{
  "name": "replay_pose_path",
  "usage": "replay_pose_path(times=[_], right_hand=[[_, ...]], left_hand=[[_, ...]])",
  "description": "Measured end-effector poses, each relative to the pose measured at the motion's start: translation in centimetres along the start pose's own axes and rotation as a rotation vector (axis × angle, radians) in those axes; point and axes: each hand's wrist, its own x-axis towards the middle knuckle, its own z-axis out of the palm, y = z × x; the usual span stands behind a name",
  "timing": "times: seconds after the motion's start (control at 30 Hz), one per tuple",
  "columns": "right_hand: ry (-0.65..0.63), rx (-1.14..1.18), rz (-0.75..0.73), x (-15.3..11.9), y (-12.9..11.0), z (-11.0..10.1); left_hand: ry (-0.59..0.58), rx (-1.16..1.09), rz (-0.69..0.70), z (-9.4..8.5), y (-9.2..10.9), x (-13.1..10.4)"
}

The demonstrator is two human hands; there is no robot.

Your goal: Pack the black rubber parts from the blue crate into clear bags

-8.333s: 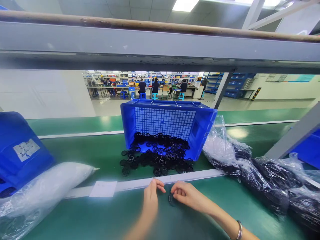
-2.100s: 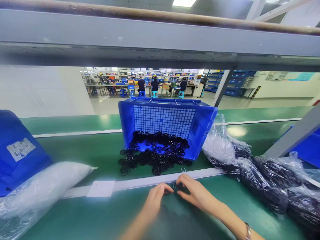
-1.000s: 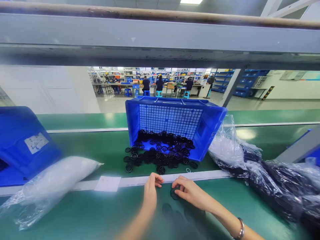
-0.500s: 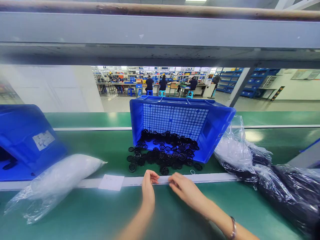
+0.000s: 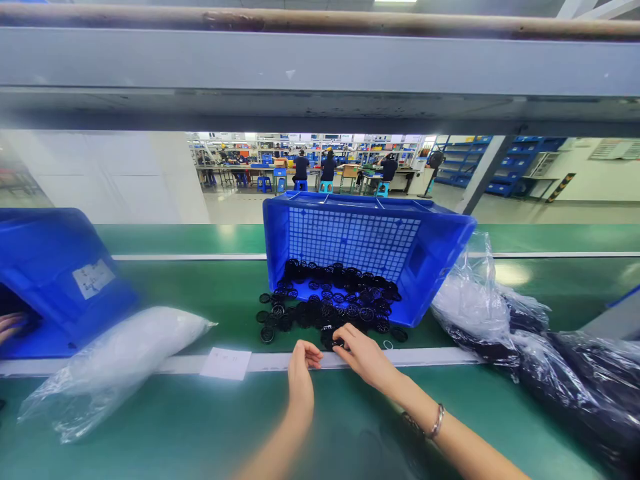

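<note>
My right hand (image 5: 361,352) is at the near edge of the pile, its thumb and fingers pinched on a black round plastic part (image 5: 338,343). Just left of it, my left hand (image 5: 302,373) is held upright over the white line, fingers curled together; anything inside them is hidden. Many spoked black round parts (image 5: 325,310) spill from a blue crate (image 5: 435,267) tipped on its side, its opening facing me. A thin white ring (image 5: 388,345) lies to the right of my right hand.
A filled clear bag of white pieces (image 5: 145,340) and a paper slip (image 5: 226,363) lie left. Another person's hand (image 5: 9,327) reaches into a second blue crate (image 5: 55,267). Bags of black parts (image 5: 555,373) line the right. A grey beam (image 5: 320,63) spans above the green surface.
My right hand has moved forward to the pile and pinched a black round part. My left hand has barely moved. Another person's hand has appeared at the left crate.
</note>
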Motion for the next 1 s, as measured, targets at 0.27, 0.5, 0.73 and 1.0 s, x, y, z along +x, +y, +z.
replay_pose_path(times=[0.27, 0.5, 0.73, 1.0], right_hand=[[-0.317, 0.697, 0.331, -1.8, 1.3, -0.7], [-0.251, 0.196, 0.136, -4.9, -1.8, -0.1], [-0.249, 0.028, 0.048, -3.1, -3.0, -0.5], [0.044, -0.211, 0.076, 1.1, 0.8, 2.3]], left_hand=[[0.025, -0.011, 0.007, 0.1, 0.2, 0.1], [0.022, -0.015, -0.003, 0.1, 0.0, 0.0], [0.018, -0.004, 0.011, 0.1, 0.2, 0.0], [0.032, -0.001, 0.006, 0.2, 0.5, 0.0]])
